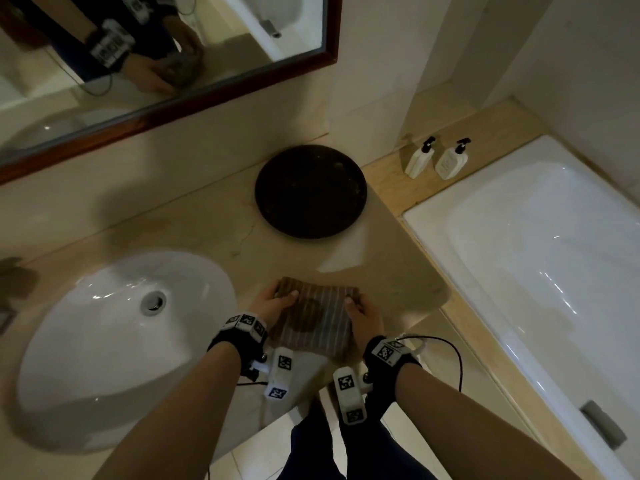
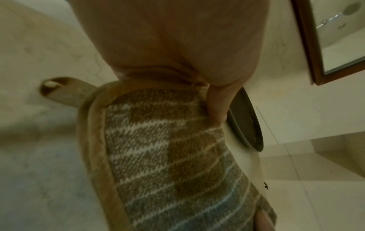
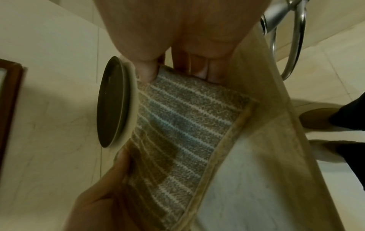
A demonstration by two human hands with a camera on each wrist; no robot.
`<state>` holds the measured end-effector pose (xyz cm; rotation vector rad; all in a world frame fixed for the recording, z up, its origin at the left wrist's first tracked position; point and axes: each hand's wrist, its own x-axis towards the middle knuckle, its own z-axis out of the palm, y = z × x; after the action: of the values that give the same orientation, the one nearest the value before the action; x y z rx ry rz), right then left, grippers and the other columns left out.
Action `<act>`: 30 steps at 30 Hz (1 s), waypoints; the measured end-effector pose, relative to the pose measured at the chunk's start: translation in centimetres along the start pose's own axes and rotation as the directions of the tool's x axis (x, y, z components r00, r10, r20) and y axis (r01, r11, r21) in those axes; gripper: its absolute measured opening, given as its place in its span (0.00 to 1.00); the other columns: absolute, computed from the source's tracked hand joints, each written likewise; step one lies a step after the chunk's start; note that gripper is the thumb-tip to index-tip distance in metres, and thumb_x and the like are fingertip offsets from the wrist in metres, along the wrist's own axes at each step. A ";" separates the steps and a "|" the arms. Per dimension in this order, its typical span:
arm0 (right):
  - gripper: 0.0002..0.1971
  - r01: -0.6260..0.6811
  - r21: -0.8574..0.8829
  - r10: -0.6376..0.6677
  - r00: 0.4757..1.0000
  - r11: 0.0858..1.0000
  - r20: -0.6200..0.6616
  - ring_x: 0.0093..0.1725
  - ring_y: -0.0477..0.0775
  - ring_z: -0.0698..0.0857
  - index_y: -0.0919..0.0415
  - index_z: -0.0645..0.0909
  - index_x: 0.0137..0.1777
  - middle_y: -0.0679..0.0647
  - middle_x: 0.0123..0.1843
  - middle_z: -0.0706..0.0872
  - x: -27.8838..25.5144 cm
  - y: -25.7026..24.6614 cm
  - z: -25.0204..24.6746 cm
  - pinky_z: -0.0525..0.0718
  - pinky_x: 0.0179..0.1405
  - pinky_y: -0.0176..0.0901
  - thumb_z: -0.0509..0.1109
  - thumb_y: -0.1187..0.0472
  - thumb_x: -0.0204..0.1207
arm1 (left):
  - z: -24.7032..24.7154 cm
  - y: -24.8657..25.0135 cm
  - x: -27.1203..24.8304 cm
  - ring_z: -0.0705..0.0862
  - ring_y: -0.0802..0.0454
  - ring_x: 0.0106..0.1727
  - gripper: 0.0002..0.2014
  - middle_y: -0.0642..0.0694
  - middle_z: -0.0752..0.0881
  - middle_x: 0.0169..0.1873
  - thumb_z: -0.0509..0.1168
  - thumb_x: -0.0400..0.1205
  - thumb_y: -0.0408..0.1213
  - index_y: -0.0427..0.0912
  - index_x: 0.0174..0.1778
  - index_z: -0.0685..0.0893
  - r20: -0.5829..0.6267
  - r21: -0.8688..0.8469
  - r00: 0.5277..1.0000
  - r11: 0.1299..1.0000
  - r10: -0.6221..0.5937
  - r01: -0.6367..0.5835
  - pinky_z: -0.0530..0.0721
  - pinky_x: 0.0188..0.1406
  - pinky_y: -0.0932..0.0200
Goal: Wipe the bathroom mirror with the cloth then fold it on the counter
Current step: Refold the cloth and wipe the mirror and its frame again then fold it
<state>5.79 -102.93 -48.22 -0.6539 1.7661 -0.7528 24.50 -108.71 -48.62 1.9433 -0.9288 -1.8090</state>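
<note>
A brown-and-grey striped cloth (image 1: 313, 318) with a tan border lies over the front of the beige counter (image 1: 194, 230), right of the sink. My left hand (image 1: 273, 301) pinches its far left corner, thumb on top. My right hand (image 1: 362, 311) pinches its far right corner. The left wrist view shows the cloth (image 2: 168, 156) under my left hand (image 2: 197, 87), with a hanging loop (image 2: 59, 89) sticking out at its corner. In the right wrist view the cloth (image 3: 177, 125) runs from my right hand (image 3: 150, 68) to my left hand (image 3: 110, 187). The wood-framed mirror (image 1: 166, 57) hangs above.
A white oval sink (image 1: 114, 341) sits left of the cloth. A dark round tray (image 1: 310, 191) stands behind it near the wall. Two white pump bottles (image 1: 438, 159) stand on the ledge beside the white bathtub (image 1: 540, 258) at right.
</note>
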 end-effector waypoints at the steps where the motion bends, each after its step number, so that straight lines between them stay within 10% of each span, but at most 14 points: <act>1: 0.09 0.016 -0.010 -0.016 1.000 1.000 -0.010 0.50 0.59 0.85 0.55 0.80 0.54 0.55 0.48 0.86 0.1 -0.1 0.0 0.82 0.55 0.55 0.60 0.53 0.84 | 0.3 0.9 -1.2 0.77 0.39 0.71 0.36 0.43 0.75 0.73 0.72 0.78 0.49 0.44 0.81 0.67 -0.032 0.021 0.999 1.000 0.017 -0.016 0.75 0.71 0.46; 11: 0.18 0.190 -0.146 -0.214 0.962 0.971 -0.172 0.60 0.62 0.80 0.62 0.76 0.65 0.59 0.61 0.82 1.5 -6.6 -0.3 0.75 0.61 0.50 0.50 0.52 0.88 | 1.6 7.8 -3.8 0.78 0.37 0.66 0.23 0.38 0.78 0.70 0.48 0.88 0.52 0.48 0.76 0.69 -0.238 0.433 0.882 0.857 0.407 -0.279 0.74 0.69 0.46; 19: 0.11 0.304 -0.233 -0.338 0.933 0.924 -0.122 0.49 0.58 0.81 0.54 0.73 0.50 0.54 0.47 0.80 6.4 -11.4 -1.4 0.74 0.51 0.47 0.51 0.53 0.88 | 2.3 12.5 -1.4 0.72 0.35 0.74 0.27 0.35 0.68 0.78 0.45 0.90 0.51 0.49 0.85 0.52 -0.271 0.351 0.902 0.907 0.336 -0.232 0.71 0.70 0.45; 30: 0.21 0.318 -0.351 -0.293 0.948 0.881 0.123 0.65 0.63 0.78 0.59 0.68 0.77 0.56 0.66 0.78 16.2 -17.5 -2.4 0.73 0.58 0.45 0.50 0.53 0.88 | 2.0 17.5 6.6 0.84 0.34 0.47 0.20 0.32 0.82 0.48 0.48 0.90 0.46 0.47 0.78 0.61 -0.340 0.372 0.902 0.919 0.265 -0.130 0.79 0.41 0.52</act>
<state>0.03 -125.92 -44.28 -1.2212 1.7784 -0.6021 18.29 -125.47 -42.78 2.1984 -1.3089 -1.1444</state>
